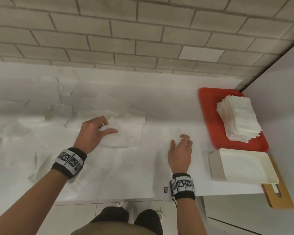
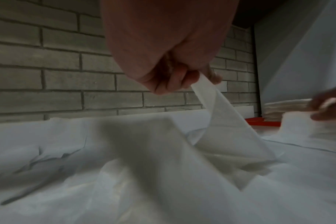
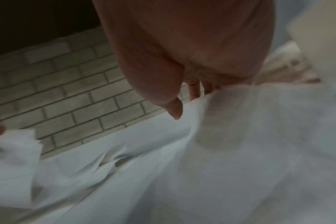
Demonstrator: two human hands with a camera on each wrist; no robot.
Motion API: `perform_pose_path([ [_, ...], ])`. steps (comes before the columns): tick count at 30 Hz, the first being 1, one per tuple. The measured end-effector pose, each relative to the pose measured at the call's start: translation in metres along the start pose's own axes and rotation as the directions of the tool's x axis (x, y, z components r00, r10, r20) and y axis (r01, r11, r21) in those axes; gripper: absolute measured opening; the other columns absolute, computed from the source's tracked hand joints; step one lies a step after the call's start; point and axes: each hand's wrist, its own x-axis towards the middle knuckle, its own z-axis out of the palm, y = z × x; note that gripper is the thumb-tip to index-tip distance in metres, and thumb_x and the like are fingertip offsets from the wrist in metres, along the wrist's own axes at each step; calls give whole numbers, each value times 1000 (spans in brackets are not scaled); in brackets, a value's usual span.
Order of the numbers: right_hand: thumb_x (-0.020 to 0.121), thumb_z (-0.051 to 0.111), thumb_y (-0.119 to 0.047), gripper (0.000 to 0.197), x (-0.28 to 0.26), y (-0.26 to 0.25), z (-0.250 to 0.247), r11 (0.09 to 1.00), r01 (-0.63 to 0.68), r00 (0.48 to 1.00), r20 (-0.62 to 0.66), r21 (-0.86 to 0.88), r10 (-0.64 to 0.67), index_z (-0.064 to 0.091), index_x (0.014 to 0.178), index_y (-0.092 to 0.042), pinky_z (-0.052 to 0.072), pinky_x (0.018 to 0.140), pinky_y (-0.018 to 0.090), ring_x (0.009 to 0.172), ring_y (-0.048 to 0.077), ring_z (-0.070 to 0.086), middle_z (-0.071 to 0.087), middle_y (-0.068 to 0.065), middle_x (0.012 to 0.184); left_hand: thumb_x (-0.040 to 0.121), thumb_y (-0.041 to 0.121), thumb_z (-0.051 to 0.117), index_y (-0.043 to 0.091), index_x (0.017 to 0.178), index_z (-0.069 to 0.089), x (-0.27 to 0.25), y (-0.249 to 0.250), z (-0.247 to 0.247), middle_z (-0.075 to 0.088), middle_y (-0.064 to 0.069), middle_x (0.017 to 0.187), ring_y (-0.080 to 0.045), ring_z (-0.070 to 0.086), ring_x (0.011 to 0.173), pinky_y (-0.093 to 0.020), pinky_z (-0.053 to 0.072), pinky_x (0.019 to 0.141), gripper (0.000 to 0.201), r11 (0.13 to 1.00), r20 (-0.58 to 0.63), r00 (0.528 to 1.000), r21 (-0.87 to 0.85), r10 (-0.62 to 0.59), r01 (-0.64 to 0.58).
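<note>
Worktop (image 1: 202,184) and paper sheets (image 1: 41,116) run white on white, edges hard to trace. Red tray (image 1: 209,102), far right corner, bears a napkin stack (image 1: 238,119). Left hand (image 1: 90,133) pinches a corner of one napkin (image 1: 126,134) mid-worktop; right hand (image 1: 180,153), half curled and blurred, may hold paper: cannot tell.

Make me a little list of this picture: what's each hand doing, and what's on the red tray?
left hand: pinches a corner of a white napkin, lifting it
right hand: at another white sheet; grip too blurred to tell
red tray: holds a stack of folded napkins
white container: beside the tray, on a wooden board
</note>
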Motion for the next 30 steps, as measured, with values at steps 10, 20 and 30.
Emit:
perform_pose_path([
  [10, 94, 84, -40, 37, -53, -104, 3, 803, 121, 804, 417, 583, -424, 68, 124, -24, 56, 91, 26, 102, 0, 70, 75, -17, 112, 85, 24, 88, 12, 82, 82, 11, 81, -20, 67, -2, 81, -30, 61, 74, -39, 46, 68, 14, 931, 103, 982, -348, 157, -112],
  [20, 100, 71, -51, 31, 2, -14, -36, 811, -127, 991, 107, 571, 79, 72, 120, -26, 64, 94, 48, 103, 13, 76, 79, -8, 111, 87, 65, 76, 7, 153, 42, -7, -26, 24, 49, -21, 149, -42, 45, 140, -55, 43, 113, 94, 808, 264, 797, 424, -543, 410],
  [30, 109, 60, -29, 38, 13, 36, -5, 951, -296, 943, 188, 92, 276, 40, 135, -10, 54, 101, 51, 117, 46, 66, 66, 26, 127, 71, 46, 97, 21, 128, 60, -8, -39, 27, 50, -10, 127, -36, 46, 127, -54, 41, 105, 72, 829, 238, 820, 372, -520, 418],
])
